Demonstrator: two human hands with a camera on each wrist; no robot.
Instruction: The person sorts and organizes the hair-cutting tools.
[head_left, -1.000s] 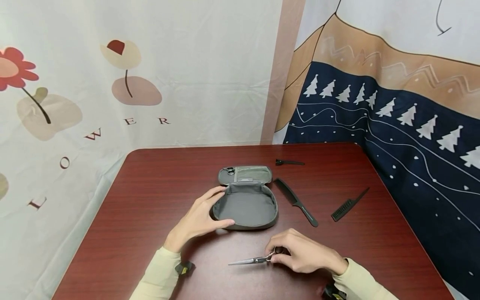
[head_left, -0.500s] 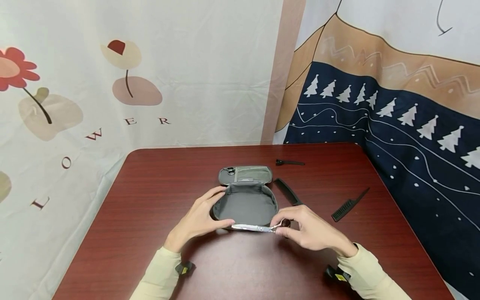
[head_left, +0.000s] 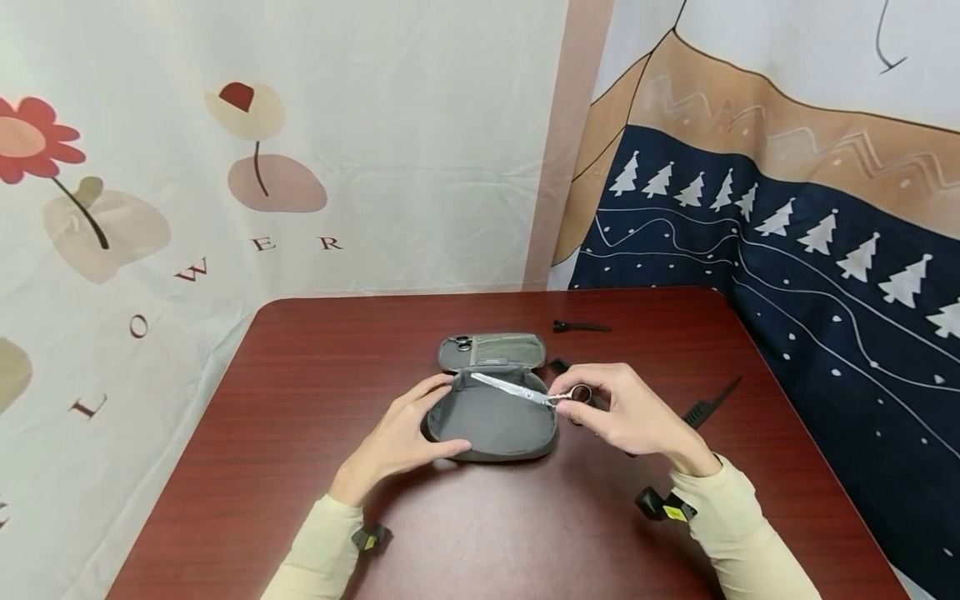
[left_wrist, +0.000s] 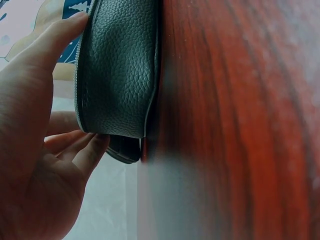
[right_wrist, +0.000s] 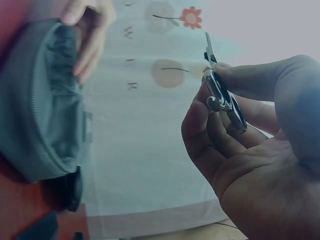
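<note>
An unzipped grey zip case (head_left: 498, 429) lies with its lid folded back. My left hand (head_left: 393, 433) grips its left end, thumb on the front rim and fingers at the back left. In the left wrist view those fingertips press the leathery wall (left_wrist: 117, 70). My right hand (head_left: 633, 412) pinches the handle end of silver hair scissors (head_left: 517, 390) between thumb and fingers. Their blades look closed together and point left, over the case's open tray. In the right wrist view the scissors (right_wrist: 220, 95) are seen end-on, finger rings toward the palm.
Small finger loops (head_left: 462, 342) show in the lid's pocket. Behind my right hand lies a black comb (head_left: 558, 366), mostly hidden. A second, brush-like black comb (head_left: 701, 411) rests further right, partly covered. A black hair clip (head_left: 581, 327) lies near the table's back edge.
My right hand has carried the scissors up and away from the table's front, past the case's front rim to over its tray. The left hand has stayed on the case.
</note>
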